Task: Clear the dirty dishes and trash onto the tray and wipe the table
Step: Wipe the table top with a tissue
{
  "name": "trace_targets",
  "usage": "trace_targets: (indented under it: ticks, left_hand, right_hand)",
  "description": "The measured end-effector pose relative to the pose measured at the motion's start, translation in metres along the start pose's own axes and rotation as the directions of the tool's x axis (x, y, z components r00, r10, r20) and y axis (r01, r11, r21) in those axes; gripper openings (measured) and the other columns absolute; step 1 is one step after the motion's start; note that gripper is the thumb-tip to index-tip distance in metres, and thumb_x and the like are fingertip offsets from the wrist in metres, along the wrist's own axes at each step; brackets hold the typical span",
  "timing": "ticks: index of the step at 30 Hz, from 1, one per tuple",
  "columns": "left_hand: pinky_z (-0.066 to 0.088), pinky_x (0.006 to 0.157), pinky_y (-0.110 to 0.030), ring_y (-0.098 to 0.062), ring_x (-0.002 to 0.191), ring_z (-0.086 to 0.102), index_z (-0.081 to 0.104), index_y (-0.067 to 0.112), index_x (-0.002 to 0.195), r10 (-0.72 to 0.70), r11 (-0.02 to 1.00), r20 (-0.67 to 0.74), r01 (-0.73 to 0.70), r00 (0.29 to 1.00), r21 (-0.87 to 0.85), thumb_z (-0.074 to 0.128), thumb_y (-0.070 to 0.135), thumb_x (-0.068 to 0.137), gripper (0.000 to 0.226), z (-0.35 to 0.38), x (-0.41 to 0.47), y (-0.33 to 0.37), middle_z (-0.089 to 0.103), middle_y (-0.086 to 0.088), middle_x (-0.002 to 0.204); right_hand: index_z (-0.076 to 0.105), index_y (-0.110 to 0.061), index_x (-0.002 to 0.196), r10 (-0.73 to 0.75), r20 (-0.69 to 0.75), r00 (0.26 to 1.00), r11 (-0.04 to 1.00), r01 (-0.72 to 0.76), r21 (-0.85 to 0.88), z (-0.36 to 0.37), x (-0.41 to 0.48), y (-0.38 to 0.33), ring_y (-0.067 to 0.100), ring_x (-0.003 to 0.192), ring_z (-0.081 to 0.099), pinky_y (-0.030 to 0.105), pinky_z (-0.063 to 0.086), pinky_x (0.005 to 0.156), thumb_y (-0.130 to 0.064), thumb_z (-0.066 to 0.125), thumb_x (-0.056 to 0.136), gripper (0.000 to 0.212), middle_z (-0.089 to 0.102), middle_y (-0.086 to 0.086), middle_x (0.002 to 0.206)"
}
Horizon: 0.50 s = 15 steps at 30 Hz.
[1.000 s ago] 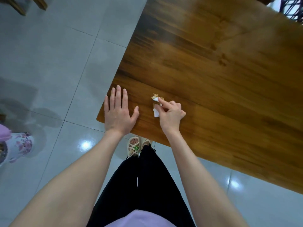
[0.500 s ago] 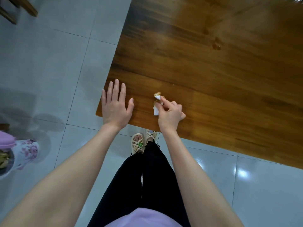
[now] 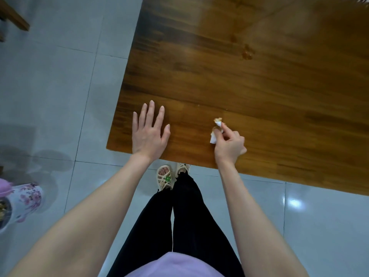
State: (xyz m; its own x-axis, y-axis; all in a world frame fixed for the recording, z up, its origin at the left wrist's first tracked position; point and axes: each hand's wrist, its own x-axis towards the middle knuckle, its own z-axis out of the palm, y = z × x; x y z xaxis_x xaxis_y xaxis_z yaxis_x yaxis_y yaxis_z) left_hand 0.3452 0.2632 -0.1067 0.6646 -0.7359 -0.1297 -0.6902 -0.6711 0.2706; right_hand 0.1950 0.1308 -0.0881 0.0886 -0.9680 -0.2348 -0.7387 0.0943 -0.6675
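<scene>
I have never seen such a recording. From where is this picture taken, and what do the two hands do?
There is no machine: a person wears a camera on the head, looking down at their own arms and legs. The left hand rests flat, fingers straight, on the wooden table near its corner. The right hand pinches a crumpled white tissue, soiled brown. Farther off, small wet stains show on the wood. A flowered bin is on the tiled floor, left.

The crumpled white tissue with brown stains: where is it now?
In the head view, the crumpled white tissue is pinched by the right hand over the brown wooden table, near its front edge, right of the flat left hand.
</scene>
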Motion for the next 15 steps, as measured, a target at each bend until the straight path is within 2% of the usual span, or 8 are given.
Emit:
trace_targets:
  ticks: [3,8,11,15]
  left_hand:
    - [-0.003,0.118,-0.043,-0.029,0.148,0.012,0.03,0.021,0.15,0.059,0.998,0.016,-0.059,0.998,-0.003,0.027,0.051,0.097,0.061,0.006,0.014,0.021,0.02,-0.01,0.159]
    - [-0.005,0.117,-0.043,-0.029,0.148,0.011,0.028,0.022,0.151,0.104,0.994,0.031,-0.104,0.994,0.027,0.027,0.051,0.097,0.061,0.013,0.036,0.049,0.019,-0.01,0.159]
    - [-0.005,0.117,-0.044,-0.028,0.148,0.009,0.026,0.023,0.151,0.097,0.993,0.053,-0.1,0.994,0.056,0.024,0.052,0.097,0.062,0.016,0.042,0.055,0.017,-0.01,0.16]
    - [0.0,0.117,-0.044,-0.029,0.145,0.019,0.036,0.02,0.148,0.075,0.997,0.016,-0.075,0.997,0.017,0.029,0.05,0.097,0.059,0.012,0.051,0.06,0.028,-0.011,0.156]
  right_hand:
    - [0.067,-0.02,0.119,0.035,-0.02,0.999,0.999,-0.034,0.038,0.002,0.011,-0.003,0.019,0.1,0.047,0.028,0.015,0.084,-0.026,0.066,0.089,0.031,0.054,-0.004,0.083]
    - [0.07,-0.021,0.116,-0.117,0.083,0.99,0.993,0.118,-0.008,0.014,0.01,-0.01,0.013,0.097,0.044,0.025,0.014,0.078,-0.025,0.067,0.088,0.028,0.053,-0.009,0.083]
    - [0.069,-0.022,0.117,-0.062,0.011,0.998,0.998,0.062,0.009,-0.002,0.044,-0.008,0.016,0.099,0.046,0.025,0.015,0.081,-0.027,0.066,0.089,0.028,0.054,-0.007,0.085]
    - [0.066,-0.021,0.122,0.072,-0.09,0.993,0.996,-0.067,0.054,-0.016,0.097,-0.016,0.019,0.107,0.049,0.023,0.012,0.082,-0.028,0.063,0.091,0.032,0.059,-0.003,0.097]
